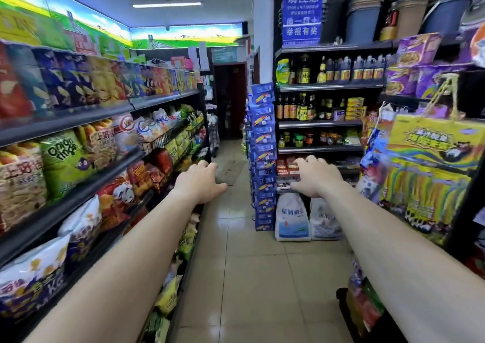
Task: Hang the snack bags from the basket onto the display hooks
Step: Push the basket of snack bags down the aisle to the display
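Shop aisle, view looking down it. Left: shelves (86, 122) packed with snack bags (65, 159), chips on the top row, green "onion rings" bag (64, 160) on the second shelf, more bags on the lower rows and in a wire rack (162, 139) further along. Those bags sit on shelves; can't tell whether any hang from hooks. No basket in view.

Left hand (200, 182) stretched forward over the aisle, palm down, fingers (210, 165) loosely spread, grasping nothing. Tiled floor (236, 264) below, grey mat (231, 172) just past the hand.

Centre: tall column of blue packets (262, 156) at the shelf end, two white sacks (291, 218) on the floor beside it.

Right hand (317, 176) also out front, palm down, fingers curled a bit but released, empty. Behind it, shelves of dark bottles (301, 110). Blue notice (301, 16) up top. Far right: purple boxes (417, 50), yellow gift bag (433, 143) with rope handle, buckets (363, 14) on the top shelf.
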